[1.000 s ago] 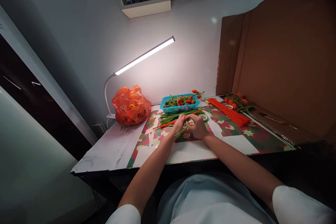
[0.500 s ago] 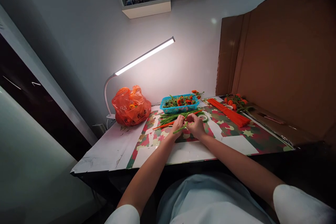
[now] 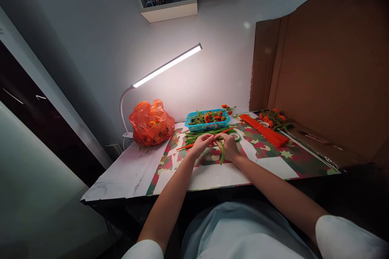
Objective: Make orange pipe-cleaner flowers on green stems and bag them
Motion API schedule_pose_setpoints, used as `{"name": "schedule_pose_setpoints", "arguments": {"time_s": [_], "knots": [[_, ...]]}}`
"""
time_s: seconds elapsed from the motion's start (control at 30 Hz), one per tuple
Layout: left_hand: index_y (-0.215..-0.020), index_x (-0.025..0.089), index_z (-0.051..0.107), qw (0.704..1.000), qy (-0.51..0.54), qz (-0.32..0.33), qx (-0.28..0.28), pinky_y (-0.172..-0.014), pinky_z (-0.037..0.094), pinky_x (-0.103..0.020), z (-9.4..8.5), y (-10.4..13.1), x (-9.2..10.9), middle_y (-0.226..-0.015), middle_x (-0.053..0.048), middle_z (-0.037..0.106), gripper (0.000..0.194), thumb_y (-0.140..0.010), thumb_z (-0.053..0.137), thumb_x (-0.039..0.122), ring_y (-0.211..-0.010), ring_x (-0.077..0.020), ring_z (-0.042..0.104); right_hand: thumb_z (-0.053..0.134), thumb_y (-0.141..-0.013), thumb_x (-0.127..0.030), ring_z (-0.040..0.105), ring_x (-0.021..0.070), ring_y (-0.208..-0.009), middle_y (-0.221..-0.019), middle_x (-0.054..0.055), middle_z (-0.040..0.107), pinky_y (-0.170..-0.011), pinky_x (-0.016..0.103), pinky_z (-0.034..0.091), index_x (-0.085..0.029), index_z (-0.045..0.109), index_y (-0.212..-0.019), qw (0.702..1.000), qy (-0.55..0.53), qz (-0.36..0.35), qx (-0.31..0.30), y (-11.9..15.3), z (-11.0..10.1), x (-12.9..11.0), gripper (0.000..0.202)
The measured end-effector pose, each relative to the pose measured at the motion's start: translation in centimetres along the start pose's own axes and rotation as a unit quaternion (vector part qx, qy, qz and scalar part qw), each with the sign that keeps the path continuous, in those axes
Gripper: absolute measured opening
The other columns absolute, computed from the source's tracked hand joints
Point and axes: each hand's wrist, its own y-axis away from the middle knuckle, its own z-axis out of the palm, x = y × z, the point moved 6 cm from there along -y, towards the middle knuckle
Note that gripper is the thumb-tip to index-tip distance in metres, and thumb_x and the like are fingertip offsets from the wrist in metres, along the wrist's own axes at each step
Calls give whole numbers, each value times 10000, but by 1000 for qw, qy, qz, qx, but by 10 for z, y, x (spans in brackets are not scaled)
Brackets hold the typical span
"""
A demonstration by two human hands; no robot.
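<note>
My left hand (image 3: 200, 145) and my right hand (image 3: 229, 148) meet over the middle of the table, fingertips pinched close together. Between them is a green pipe cleaner (image 3: 223, 154), bent, its loose ends hanging below my right fingers. A small bit of orange shows at the fingertips; what exactly it belongs to is hidden. Just beyond my hands lie a pile of green pipe cleaners (image 3: 194, 135) and a few orange pipe cleaners (image 3: 186, 146). A roll of tape (image 3: 237, 137) rests beside my right hand.
Behind the pile stands a blue basket (image 3: 206, 126) of orange pipe-cleaner flowers. An orange plastic bag (image 3: 150, 127) sits left, near the clamp lamp (image 3: 167, 66). A bundle of orange pipe cleaners (image 3: 267, 131) and more orange flowers (image 3: 270, 119) lie right, by a cardboard sheet (image 3: 322, 73).
The green pipe cleaner has swung from pointing left across my left hand to hanging down beside my right hand. My left hand has turned and shifted slightly left.
</note>
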Motion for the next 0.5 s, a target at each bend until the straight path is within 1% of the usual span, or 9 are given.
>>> {"name": "schedule_pose_setpoints", "arguments": {"time_s": [0.1, 0.23, 0.3, 0.4, 0.5], "knots": [[-902, 106, 689, 998, 28, -41, -36, -689, 482, -271, -5, 3, 0, -827, -71, 685, 451, -629, 778, 454, -686, -131, 612, 561, -764, -214, 625, 202, -694, -761, 30, 680, -649, 309, 473, -228, 641, -841, 1000, 0, -11, -16, -1, -1, -3, 112], [-902, 106, 693, 996, 55, -59, -39, -762, 486, -297, -10, 4, -2, -844, -79, 706, 480, -568, 827, 424, -718, -140, 643, 599, -743, -227, 613, 189, -689, -734, 11, 652, -659, 299, 472, -222, 594, -949, 1000, -1, -6, -1, -1, -2, -3, 206], [-905, 112, 690, 996, 63, -52, -30, -788, 484, -309, -10, 3, -2, -839, -74, 713, 478, -567, 830, 419, -737, -150, 655, 594, -746, -234, 599, 181, -672, -714, 6, 634, -646, 293, 467, -213, 584, -924, 1000, -2, 3, 14, -1, -2, -2, 180], [-908, 118, 686, 997, 62, -35, -14, -798, 486, -328, -8, 4, 0, -839, -74, 720, 461, -580, 826, 409, -761, -173, 670, 585, -750, -255, 584, 169, -639, -679, 4, 614, -610, 277, 459, -205, 575, -794, 999, -8, 17, 27, -2, -1, 2, 68], [-897, 121, 689, 999, 49, -13, 0, -764, 499, -328, -6, 5, 5, -831, -76, 723, 447, -576, 828, 398, -755, -186, 674, 576, -759, -279, 586, 161, -608, -677, 7, 616, -557, 257, 453, -200, 566, -762, 999, -20, 32, 32, -2, -1, 7, 79]]}}
